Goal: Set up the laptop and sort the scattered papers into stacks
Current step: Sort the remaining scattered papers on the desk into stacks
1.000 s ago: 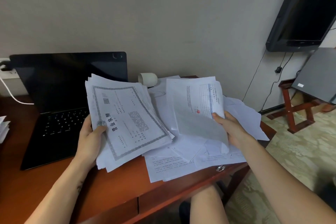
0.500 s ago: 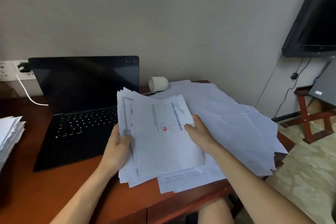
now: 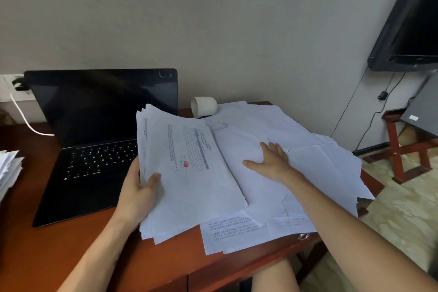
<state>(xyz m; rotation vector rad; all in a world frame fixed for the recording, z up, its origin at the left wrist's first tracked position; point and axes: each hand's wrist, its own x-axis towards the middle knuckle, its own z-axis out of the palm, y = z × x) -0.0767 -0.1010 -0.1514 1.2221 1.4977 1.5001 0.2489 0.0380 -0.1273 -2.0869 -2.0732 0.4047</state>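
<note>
The left hand [image 3: 139, 194] grips a thick sheaf of thin white printed sheets [image 3: 189, 173] by its left edge, with the thumb curled over the top page and the other fingers hidden behind. The sheaf is tilted up over the front middle of the desk. Its top sheet carries small text, a blue-lined table and a round red stamp. The right hand [image 3: 272, 161] lies flat, fingers straight and spread, on a loose heap of creased white papers [image 3: 315, 163] that covers the desk's right half and overhangs its corner. An open slim black laptop [image 3: 99, 111], with a glossy dark screen and faintly lit keys, stands just left of the sheaf. A ragged pile of white sheets [image 3: 9, 170] sits at the far left. A small white cylinder [image 3: 204, 106] lies on its side near the wall. The smooth reddish-brown wooden desk [image 3: 71, 251] stands against a plain matte beige wall [image 3: 237, 31]. On the right a black flat screen [image 3: 412, 31] hangs above a red wooden stand [image 3: 400, 149], which rests on a pale patterned floor [image 3: 403, 216].
</note>
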